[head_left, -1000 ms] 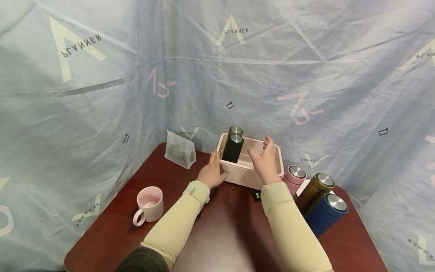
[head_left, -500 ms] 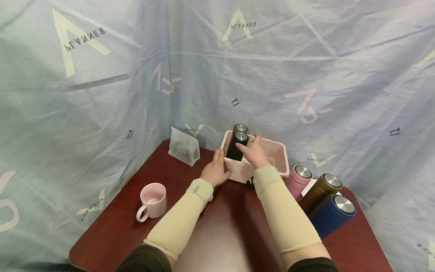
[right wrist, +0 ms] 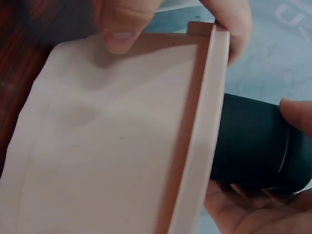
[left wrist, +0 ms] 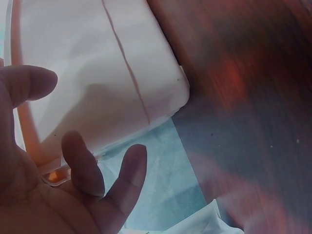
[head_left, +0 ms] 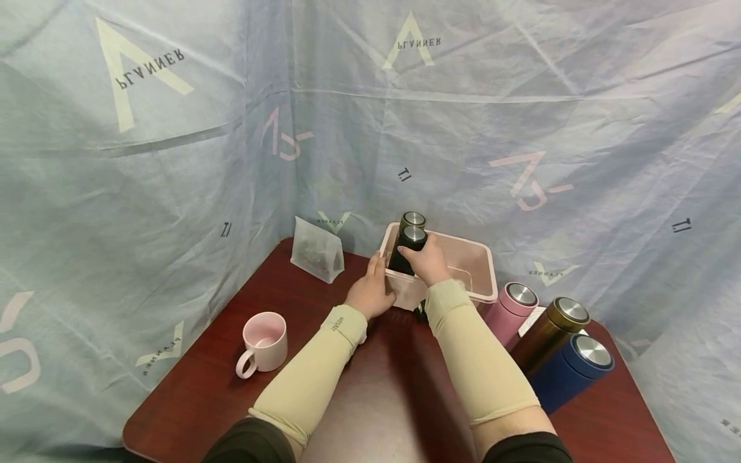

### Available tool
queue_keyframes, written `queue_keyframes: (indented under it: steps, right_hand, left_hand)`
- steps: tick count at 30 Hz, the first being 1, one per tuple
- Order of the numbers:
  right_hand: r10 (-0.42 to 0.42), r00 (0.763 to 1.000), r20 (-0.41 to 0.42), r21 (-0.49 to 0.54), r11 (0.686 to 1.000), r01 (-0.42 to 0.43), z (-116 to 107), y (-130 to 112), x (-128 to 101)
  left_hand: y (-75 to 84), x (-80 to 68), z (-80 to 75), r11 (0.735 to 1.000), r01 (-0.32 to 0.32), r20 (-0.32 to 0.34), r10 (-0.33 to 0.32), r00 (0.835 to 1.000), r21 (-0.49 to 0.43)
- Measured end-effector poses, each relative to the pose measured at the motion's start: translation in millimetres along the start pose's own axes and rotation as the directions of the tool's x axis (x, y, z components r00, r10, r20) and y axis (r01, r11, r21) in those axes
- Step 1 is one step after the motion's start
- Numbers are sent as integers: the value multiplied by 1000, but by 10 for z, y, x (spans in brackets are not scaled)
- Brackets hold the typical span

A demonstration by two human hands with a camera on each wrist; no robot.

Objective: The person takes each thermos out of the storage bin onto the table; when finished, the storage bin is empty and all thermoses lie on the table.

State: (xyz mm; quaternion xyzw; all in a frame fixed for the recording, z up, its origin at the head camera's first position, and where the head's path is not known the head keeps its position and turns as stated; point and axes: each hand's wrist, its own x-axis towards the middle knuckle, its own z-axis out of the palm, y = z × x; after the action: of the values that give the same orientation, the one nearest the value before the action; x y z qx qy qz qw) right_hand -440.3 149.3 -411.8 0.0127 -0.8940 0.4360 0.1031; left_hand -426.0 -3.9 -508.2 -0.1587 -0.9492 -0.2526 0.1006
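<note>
I find the black bottle (head_left: 406, 258) standing in the left end of the pink bin (head_left: 469, 258), its steel cap above the bin's rim; its base is hidden by the front wall, so I cannot tell whether it meets the floor. My right hand (head_left: 430, 260) comes over the bin's front rim and is closed round that bottle, thumb on the near side and fingers behind. My left hand (head_left: 368, 296) is at the bin's front left corner, fairly widely spread, thumb against the front wall and some fingers reaching free past the left end. A second bottle (head_left: 413, 219) stands directly behind the black one inside the bin, leaving little room on that side; to the right, the bin's floor shows through to the right wall, giving the freer space. Outside, the pink bottle (head_left: 511, 312) stands just beside the bin's front right corner, with the bronze bottle (head_left: 547, 334) and the blue bottle (head_left: 570, 373) next in a slanting row towards me, so clearance there is narrow. Left of the bin, a gap separates it from the translucent pouch (head_left: 317, 251), near the far left edge of the table (head_left: 197, 405). The mug (head_left: 269, 347) stands well apart, to the bin's front left. Printed fabric (head_left: 457, 206) hangs close behind the bin's back rim.
</note>
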Motion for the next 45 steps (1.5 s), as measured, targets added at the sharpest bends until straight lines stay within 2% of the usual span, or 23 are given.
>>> queue_keyframes:
  steps: [8, 15, 20, 26, 34, 39, 45]
  right_hand:
    - [-31, 999, -22, 8, 999, 31, -117, -48, -84]
    - [-132, 987, -86, 6, 991, 133, -425, -304, -165]
    - [-185, 974, -131, 22, 982, 189, -682, -527, -312]
    - [-243, 945, -217, 37, 966, 257, -1003, -776, -563]
    - [-253, 919, -303, 62, 957, 284, -1344, -908, -1011]
    - [-247, 919, -307, 68, 958, 280, -1526, -911, -1284]
    - [-200, 920, -337, 51, 972, 229, -1735, -863, -1611]
  left_hand:
    - [50, -53, -29, 1000, 6, 22, -6, 1000, 0]
    - [52, -38, -27, 999, 25, 17, -24, 1000, -31]
    - [43, -25, -17, 999, 29, 18, -28, 999, -37]
    - [49, -15, -25, 999, 14, -18, -14, 1000, -37]
    - [56, -4, -23, 1000, 14, -7, -14, 1000, -2]
    - [58, -18, -16, 1000, 10, -15, -10, 1000, -9]
    - [63, -19, -14, 1000, 10, -22, -10, 1000, -11]
